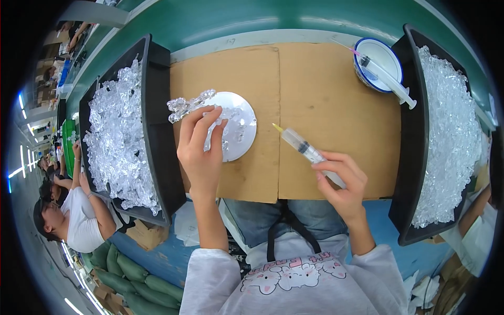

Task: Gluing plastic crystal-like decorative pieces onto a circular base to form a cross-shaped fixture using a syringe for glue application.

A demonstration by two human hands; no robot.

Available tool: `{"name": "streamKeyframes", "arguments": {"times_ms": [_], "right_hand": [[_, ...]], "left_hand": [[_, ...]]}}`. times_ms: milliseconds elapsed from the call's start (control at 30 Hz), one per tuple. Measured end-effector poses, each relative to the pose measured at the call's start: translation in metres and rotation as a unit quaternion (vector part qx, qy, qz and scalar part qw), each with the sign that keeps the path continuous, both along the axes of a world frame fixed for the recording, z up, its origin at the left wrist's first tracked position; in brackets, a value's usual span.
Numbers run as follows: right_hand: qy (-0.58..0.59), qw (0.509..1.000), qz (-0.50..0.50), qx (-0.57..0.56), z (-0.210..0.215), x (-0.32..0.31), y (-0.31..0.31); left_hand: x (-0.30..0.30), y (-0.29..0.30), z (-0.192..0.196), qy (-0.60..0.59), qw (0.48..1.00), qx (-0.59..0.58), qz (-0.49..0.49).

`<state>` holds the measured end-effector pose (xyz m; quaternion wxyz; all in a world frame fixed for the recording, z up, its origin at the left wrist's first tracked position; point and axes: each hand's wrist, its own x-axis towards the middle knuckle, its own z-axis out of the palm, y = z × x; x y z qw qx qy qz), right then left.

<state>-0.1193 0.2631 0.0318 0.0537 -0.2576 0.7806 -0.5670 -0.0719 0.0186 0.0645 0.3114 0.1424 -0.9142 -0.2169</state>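
My left hand (200,149) is closed, its fingertips pinching a clear, knobbly plastic piece (184,107) above a round white disc (245,113). Other glassy bits show around the fingers, and I cannot tell which are held and which lie on the disc. In my right hand (344,181) is a syringe (300,143) with a yellow needle tip, gripped by its barrel and tilted up toward the disc. That tip stays apart from the disc and the clear piece.
Brown cardboard (331,84) covers the worktop. Black bins heaped with clear plastic pieces stand at left (118,136) and right (446,136). A blue-rimmed white bowl (374,50) at the back right has a second syringe (386,79) resting across it. Another person (79,223) sits at far left.
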Motion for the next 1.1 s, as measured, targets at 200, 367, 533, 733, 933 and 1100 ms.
{"name": "streamKeyframes", "arguments": {"times_ms": [200, 367, 533, 733, 933, 1100], "right_hand": [[0.005, 0.999, 0.028, 0.027, 0.005, -0.007, -0.021], [0.016, 0.996, 0.071, 0.051, 0.012, -0.017, -0.035], [0.043, 0.99, 0.105, 0.085, 0.019, -0.031, -0.042], [0.077, 0.982, 0.126, 0.12, 0.025, -0.038, -0.05], [0.107, 0.975, 0.131, 0.141, 0.029, -0.039, -0.051], [0.125, 0.971, 0.125, 0.158, 0.03, -0.036, -0.052]], "left_hand": [[-0.003, -0.002, 0.004, -0.032, 0.999, 0.033, -0.015], [-0.003, -0.011, 0.004, -0.021, 0.998, 0.013, -0.053], [-0.002, -0.014, 0.0, -0.005, 0.998, 0.002, -0.06], [-0.003, -0.018, -0.006, 0.022, 0.997, 0.029, -0.071], [-0.004, -0.019, -0.007, 0.021, 0.996, 0.053, -0.075], [-0.003, -0.02, -0.008, 0.022, 0.995, 0.055, -0.074]]}}
